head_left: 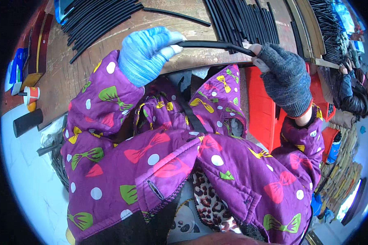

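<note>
At the far left we see a blue packet, its markings too small for us to read, and below it a red and white paper cup with a small yellowish mark on its red panel, close to a black cylinder at the edge of the wooden worktop. Farther in, a fanned row of black strips lies toward the far side. In front of it our left grip, in a light blue glove with pale fingertips, is clamped on the left end of a black strip, thumb below and fingers above. From there the strip bows gently upward across the gap, its middle free of both hands, while a loose strip lies behind it. Our right grip, in a dark grey glove with bare fingertips, is pinched on the strip's right end, just in front of a second row of black strips. Below that hand we see a red crate, plain on the side facing us; at the far right lie another heap of dark strips and, beyond, another person in dark sleeves
</note>
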`<action>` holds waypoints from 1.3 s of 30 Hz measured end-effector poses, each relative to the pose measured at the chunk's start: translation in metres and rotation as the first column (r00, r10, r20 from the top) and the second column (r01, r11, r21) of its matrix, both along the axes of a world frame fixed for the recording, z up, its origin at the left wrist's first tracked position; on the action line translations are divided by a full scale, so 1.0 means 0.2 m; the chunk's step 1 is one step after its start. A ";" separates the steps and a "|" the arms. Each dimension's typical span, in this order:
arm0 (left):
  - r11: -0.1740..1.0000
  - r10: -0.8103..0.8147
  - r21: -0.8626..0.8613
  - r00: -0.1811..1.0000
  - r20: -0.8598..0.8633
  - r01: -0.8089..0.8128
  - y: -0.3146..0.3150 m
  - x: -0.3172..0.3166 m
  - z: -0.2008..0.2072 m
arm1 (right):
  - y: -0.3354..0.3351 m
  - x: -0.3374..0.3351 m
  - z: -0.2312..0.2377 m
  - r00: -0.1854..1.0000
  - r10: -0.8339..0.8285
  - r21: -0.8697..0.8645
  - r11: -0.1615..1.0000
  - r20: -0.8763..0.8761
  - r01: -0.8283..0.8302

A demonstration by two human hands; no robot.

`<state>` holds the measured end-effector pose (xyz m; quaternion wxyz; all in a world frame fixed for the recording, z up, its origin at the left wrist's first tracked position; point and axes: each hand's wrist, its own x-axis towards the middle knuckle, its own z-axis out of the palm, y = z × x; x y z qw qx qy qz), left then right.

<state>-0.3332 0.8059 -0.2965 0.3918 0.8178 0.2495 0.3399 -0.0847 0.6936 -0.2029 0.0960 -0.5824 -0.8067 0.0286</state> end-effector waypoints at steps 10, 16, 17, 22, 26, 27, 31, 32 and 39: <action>0.999 0.023 0.033 1.000 -0.017 -0.023 0.00 -0.03 -0.01 | -0.02 0.03 0.00 0.972 -0.029 0.019 0.999 -0.233 0.035; 1.000 -0.001 0.018 1.000 -0.018 0.002 0.01 -0.05 -0.05 | -0.04 0.01 0.01 0.998 -0.006 0.020 1.000 -0.064 0.007; 1.000 -0.006 0.020 1.000 -0.030 0.006 0.01 -0.05 -0.06 | -0.04 0.01 0.00 0.998 -0.004 0.019 1.000 -0.066 0.005; 0.940 -0.015 0.332 0.980 -0.197 0.082 -0.04 0.00 0.02 | 0.00 -0.04 -0.01 0.999 0.043 -0.227 0.973 -0.009 -0.044; 0.896 0.004 0.438 0.984 -0.179 0.076 -0.05 0.03 -0.01 | 0.02 -0.07 -0.08 0.996 0.037 -0.160 0.986 -0.082 -0.050; 0.901 -0.022 0.420 0.980 -0.198 0.105 -0.04 0.03 -0.01 | 0.01 -0.05 -0.07 0.999 0.021 -0.229 0.973 -0.039 -0.029; 0.966 0.057 0.257 0.984 -0.168 -0.012 -0.02 -0.10 -0.05 | -0.02 0.04 0.07 0.983 -0.125 -0.262 0.961 -0.131 0.088; 0.965 0.052 0.261 0.986 -0.159 -0.009 0.00 -0.09 -0.07 | -0.04 0.09 0.04 0.978 -0.183 -0.177 0.971 -0.101 0.164; 0.962 -0.075 0.252 0.988 -0.137 0.108 -0.04 0.04 0.17 | 0.10 -0.17 0.05 0.967 0.041 -0.165 0.983 -0.253 -0.084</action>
